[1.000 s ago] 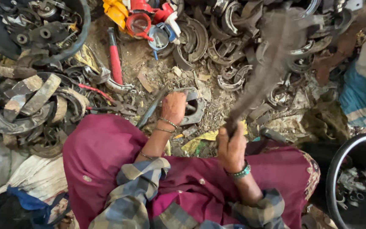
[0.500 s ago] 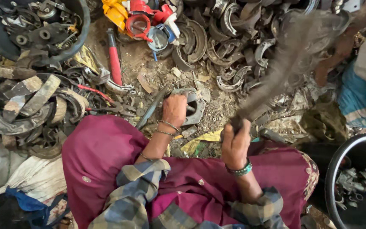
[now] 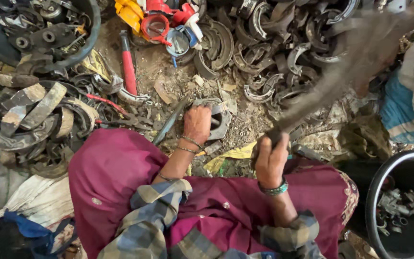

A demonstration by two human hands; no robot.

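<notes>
your left hand (image 3: 198,122) presses down, fingers curled, on a curved grey metal brake shoe (image 3: 218,116) lying on the dirt right under it. just left of that hand a dark metal rod (image 3: 170,122) lies slanted on the ground. your right hand (image 3: 270,160) is wrapped tight around the handle of a long dark hammer (image 3: 341,72), blurred, which rises up and to the right of it. beyond both hands lies a heap of rusty curved brake shoes (image 3: 274,52).

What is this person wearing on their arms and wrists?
Both forearms are bare, with plaid sleeves in blue, grey and tan pushed up near the elbows. The left hand has thin metal bangles at its wrist; the right hand wears a teal beaded bracelet.
</notes>
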